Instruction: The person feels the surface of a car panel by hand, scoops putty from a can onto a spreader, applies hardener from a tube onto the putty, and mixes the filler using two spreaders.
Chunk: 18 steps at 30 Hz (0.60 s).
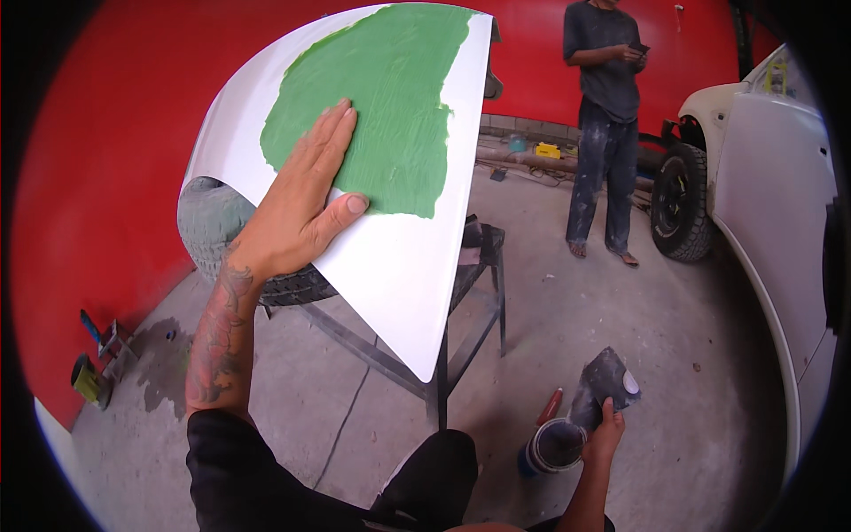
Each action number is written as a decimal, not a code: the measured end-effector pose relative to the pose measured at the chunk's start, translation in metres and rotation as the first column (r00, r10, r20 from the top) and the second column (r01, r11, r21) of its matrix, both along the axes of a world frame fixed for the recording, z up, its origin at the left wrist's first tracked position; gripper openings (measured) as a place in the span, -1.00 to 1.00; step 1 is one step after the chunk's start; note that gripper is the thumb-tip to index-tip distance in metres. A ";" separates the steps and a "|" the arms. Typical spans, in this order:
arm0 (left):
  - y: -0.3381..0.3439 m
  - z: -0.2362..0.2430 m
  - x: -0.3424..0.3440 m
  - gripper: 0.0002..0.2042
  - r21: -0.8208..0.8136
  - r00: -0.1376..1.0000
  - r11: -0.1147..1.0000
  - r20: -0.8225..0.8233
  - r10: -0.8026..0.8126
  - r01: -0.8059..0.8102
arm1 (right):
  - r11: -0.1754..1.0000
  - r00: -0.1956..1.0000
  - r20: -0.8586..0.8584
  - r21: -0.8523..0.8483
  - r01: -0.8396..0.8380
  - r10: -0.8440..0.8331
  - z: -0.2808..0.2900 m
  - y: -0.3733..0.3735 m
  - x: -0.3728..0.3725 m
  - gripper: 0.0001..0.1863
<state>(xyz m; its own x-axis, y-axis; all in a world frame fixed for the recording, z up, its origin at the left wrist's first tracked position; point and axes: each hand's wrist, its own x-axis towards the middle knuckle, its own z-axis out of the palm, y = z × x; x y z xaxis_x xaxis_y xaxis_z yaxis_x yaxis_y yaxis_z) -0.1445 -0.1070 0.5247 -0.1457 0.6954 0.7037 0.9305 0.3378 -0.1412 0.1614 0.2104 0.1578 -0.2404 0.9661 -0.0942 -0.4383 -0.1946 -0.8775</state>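
Observation:
A white curved car fender (399, 275) stands in front of me, with a large green patch of body filler (381, 115) spread over it. My left hand (306, 191) lies flat on the fender, its fingers stretched across the edge of the filler and its thumb apart. Low on the right, my right hand (605, 432) grips the edge of a dark grey sheet (603, 381) that looks like sandpaper, with a pale oval spot on it. That sheet is above and beside a small bucket (530, 459), whose contents I cannot make out.
A tyre (301, 286) and a dark metal stand (465, 350) are under the fender. A red tool-like object (550, 405) lies beside the bucket. Another person (607, 124) stands at the back, holding something dark. A white vehicle (780, 204) borders the right; a red wall (97, 195) rises left.

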 end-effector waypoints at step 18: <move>0.028 0.053 -0.079 -0.23 0.167 0.998 0.984 0.049 0.047 -0.055 | 1.000 0.999 0.044 -0.022 -0.004 0.005 0.000 0.001 0.004 -0.73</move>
<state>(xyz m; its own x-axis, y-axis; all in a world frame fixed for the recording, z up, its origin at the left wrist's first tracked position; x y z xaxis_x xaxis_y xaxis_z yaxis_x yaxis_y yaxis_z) -0.2238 -0.0788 0.5777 -0.2120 0.5585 0.8019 0.9156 0.4003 -0.0368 0.1654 0.2115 0.1580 -0.2396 0.9627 -0.1254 -0.3986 -0.2153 -0.8915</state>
